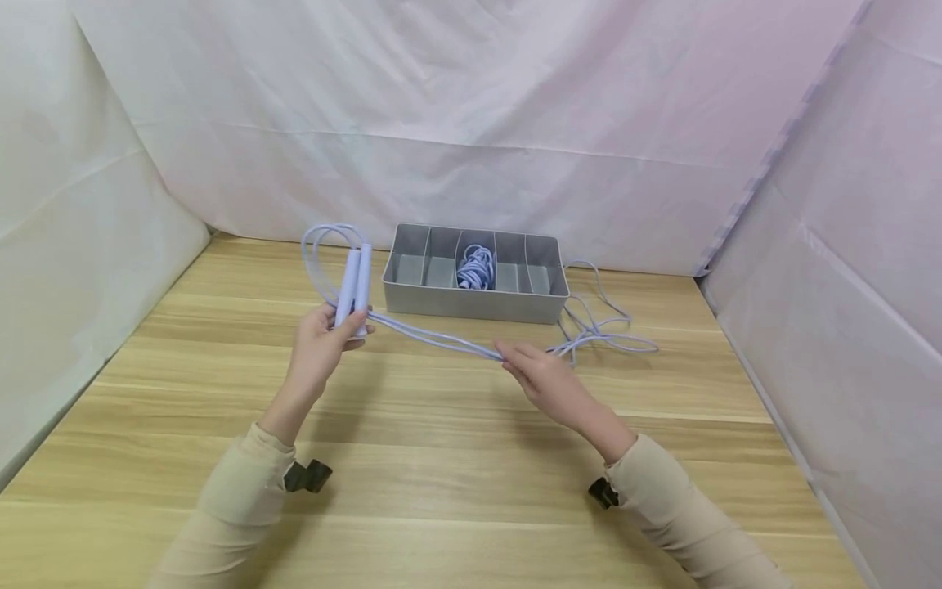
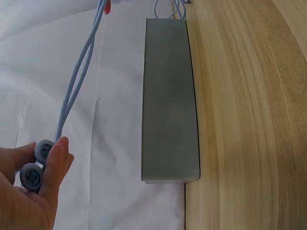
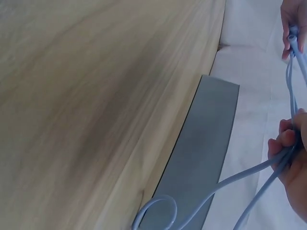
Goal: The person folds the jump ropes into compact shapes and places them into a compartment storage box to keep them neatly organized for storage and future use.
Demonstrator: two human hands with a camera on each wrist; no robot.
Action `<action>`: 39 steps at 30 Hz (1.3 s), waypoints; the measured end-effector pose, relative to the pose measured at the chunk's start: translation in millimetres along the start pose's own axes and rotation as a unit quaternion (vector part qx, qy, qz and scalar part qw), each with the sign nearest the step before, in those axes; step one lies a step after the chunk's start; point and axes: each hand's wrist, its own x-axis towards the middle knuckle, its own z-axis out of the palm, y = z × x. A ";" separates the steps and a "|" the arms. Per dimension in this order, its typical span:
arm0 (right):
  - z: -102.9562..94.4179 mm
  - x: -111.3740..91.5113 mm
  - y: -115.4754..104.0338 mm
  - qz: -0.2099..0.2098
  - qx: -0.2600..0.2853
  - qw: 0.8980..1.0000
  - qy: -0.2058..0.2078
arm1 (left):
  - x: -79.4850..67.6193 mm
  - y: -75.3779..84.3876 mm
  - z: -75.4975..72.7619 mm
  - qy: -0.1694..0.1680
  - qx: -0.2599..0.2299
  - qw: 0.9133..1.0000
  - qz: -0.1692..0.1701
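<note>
My left hand (image 1: pixel 318 342) grips the two handles of a light-blue jump rope (image 1: pixel 356 278) side by side, raised over the table left of the box. From the handles the doubled cord (image 1: pixel 434 337) loops up and back, then stretches across to my right hand (image 1: pixel 546 383), whose fingers are curled round it. In the left wrist view the round ends of the handles (image 2: pixel 32 177) show between thumb and fingers. Beyond the right hand the slack cord (image 1: pixel 599 334) trails in loose loops at the right of the box; the right wrist view shows two cord strands (image 3: pixel 230 179) leaving the fist.
A grey box (image 1: pixel 474 306) with several compartments stands at the back of the table (image 1: pixel 441 507). A bundled light-blue cord (image 1: pixel 477 268) lies in its middle compartment. White cloth (image 1: pixel 471 106) hangs behind and on both sides.
</note>
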 end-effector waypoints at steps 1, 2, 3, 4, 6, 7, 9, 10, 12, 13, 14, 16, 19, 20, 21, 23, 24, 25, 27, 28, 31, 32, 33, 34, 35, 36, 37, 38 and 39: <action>-0.2 0.8 -2.2 -0.007 -0.008 1.000 -0.001 | 0.4 -0.3 -0.3 0.010 -0.008 1.000 -0.003; -0.6 1.8 -4.8 -0.015 -0.014 1.000 0.000 | 0.8 -0.6 -0.6 0.018 -0.011 1.000 -0.005; -1.0 2.5 -7.0 -0.023 -0.021 1.000 0.001 | 1.0 -0.7 -1.2 0.023 -0.008 1.000 -0.005; -2.0 3.7 -9.5 -0.031 -0.029 0.999 0.001 | 1.4 -1.0 -2.0 0.027 0.003 1.000 -0.003; -5.5 7.1 -14.2 -0.055 -0.048 0.997 0.006 | 2.7 -1.6 -3.4 0.030 0.056 0.998 0.015; -8.3 9.5 -16.3 -0.069 -0.058 0.996 0.009 | 3.3 -1.8 -3.9 0.029 0.095 0.995 0.028; -15.2 15.5 -19.4 -0.100 -0.088 0.991 0.016 | 4.0 -0.8 -4.6 0.026 0.188 0.980 0.051; -19.6 19.1 -21.4 -0.116 -0.103 0.988 0.020 | 4.0 0.6 -4.7 0.022 0.240 0.969 0.064; -28.5 26.0 -24.1 -0.141 -0.130 0.981 0.026 | 2.6 4.6 -4.1 -0.006 0.316 0.946 0.069; -32.8 29.1 -25.0 -0.150 -0.138 0.979 0.026 | 1.3 7.5 -3.5 -0.028 0.348 0.935 0.066; -36.7 31.9 -25.7 -0.157 -0.143 0.977 0.026 | 0.1 10.2 -2.3 -0.054 0.375 0.923 0.059; -43.9 36.5 -26.2 -0.163 -0.144 0.976 0.023 | -2.7 15.4 2.1 -0.105 0.428 0.896 0.052; -51.7 42.6 -25.7 -0.162 -0.131 0.978 0.020 | -8.9 19.9 13.3 -0.166 0.496 0.850 0.062; -53.1 44.4 -25.3 -0.161 -0.125 0.979 0.019 | -11.7 20.6 18.1 -0.181 0.517 0.833 0.071; -54.0 46.2 -25.3 -0.160 -0.121 0.979 0.020 | -14.9 20.9 23.1 -0.194 0.537 0.817 0.084; -54.3 50.6 -26.1 -0.159 -0.107 0.981 0.021 | -21.8 20.5 33.1 -0.223 0.563 0.787 0.114; -53.7 53.4 -27.0 -0.157 -0.095 0.983 0.023 | -25.1 20.2 37.9 -0.239 0.574 0.773 0.129; -52.7 56.3 -27.8 -0.155 -0.084 0.984 0.026 | -28.0 19.9 42.6 -0.252 0.582 0.759 0.146; -50.7 62.3 -29.3 -0.150 -0.058 0.986 0.035 | -33.4 20.2 50.5 -0.278 0.589 0.738 0.180; -49.3 65.2 -29.2 -0.146 -0.040 0.988 0.041 | -36.1 20.4 53.6 -0.291 0.585 0.732 0.194; -44.0 71.8 -24.6 -0.129 0.017 0.990 0.062 | -44.8 22.8 59.2 -0.323 0.561 0.728 0.226; -42.3 73.0 -22.2 -0.122 0.036 0.990 0.067 | -47.8 23.7 60.0 -0.329 0.551 0.730 0.236; -40.6 73.8 -19.4 -0.113 0.056 0.990 0.069 | -50.9 24.5 60.5 -0.333 0.541 0.733 0.244; -38.7 74.2 -16.3 -0.103 0.076 0.989 0.070 | -53.9 25.0 60.8 -0.337 0.531 0.735 0.253; -37.3 74.3 -13.9 -0.090 0.096 0.989 0.069 | -56.6 25.5 61.4 -0.340 0.521 0.738 0.262; -35.8 74.1 -11.4 -0.077 0.121 0.988 0.063 | -59.2 25.6 62.2 -0.345 0.511 0.740 0.269; -34.5 73.8 -9.5 -0.063 0.149 0.985 0.053 | -61.7 25.5 63.1 -0.351 0.499 0.742 0.279; -32.9 73.5 -7.5 -0.049 0.177 0.982 0.042 | -64.2 25.8 64.0 -0.359 0.487 0.744 0.284; -31.3 72.8 -5.9 -0.035 0.208 0.977 0.028 | -66.8 26.0 65.0 -0.367 0.471 0.748 0.289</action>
